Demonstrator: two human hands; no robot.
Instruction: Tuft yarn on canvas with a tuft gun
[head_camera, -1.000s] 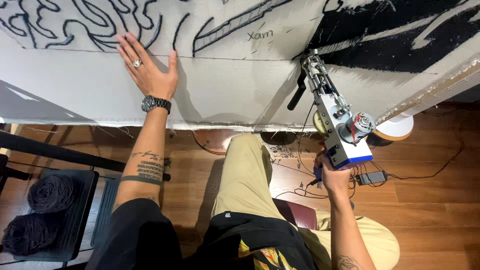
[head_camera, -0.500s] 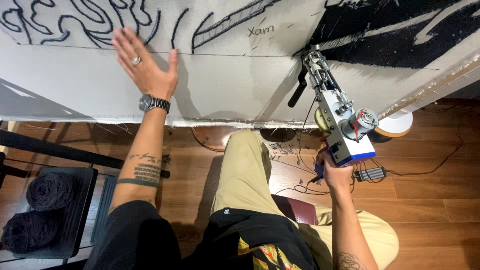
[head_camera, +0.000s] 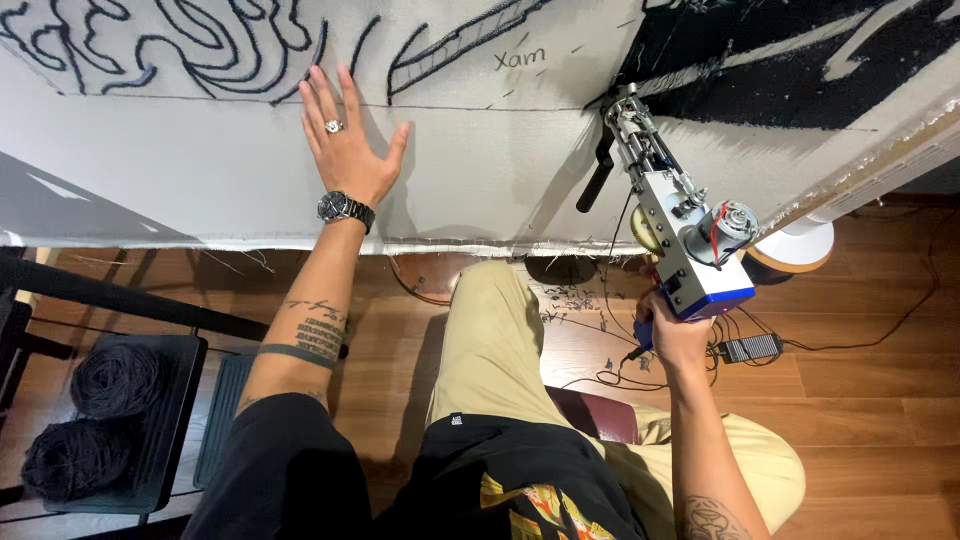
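Left hand (head_camera: 345, 145) lies flat, fingers spread, on the stretched cloth (head_camera: 200, 190); right hand (head_camera: 675, 335) clamps the tufting gun (head_camera: 680, 235), needle at the fabric, where uneven pressure could tear it

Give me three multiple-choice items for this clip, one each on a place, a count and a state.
1. Where do the balls of dark yarn lie?
A. on the black stand at lower left
B. on the person's lap
C. on the stretched cloth

2. How many balls of dark yarn show?
A. one
B. two
C. four

3. How does the left hand rest?
A. closed in a fist
B. open, palm flat on the cloth
C. wrapped around a handle

Answers:
1 A, both sit on the black stand beside the left arm.
2 B, two rounds lie one above the other.
3 B, fingers spread against the pale fabric, while the right hand has its grip on the tufting gun.
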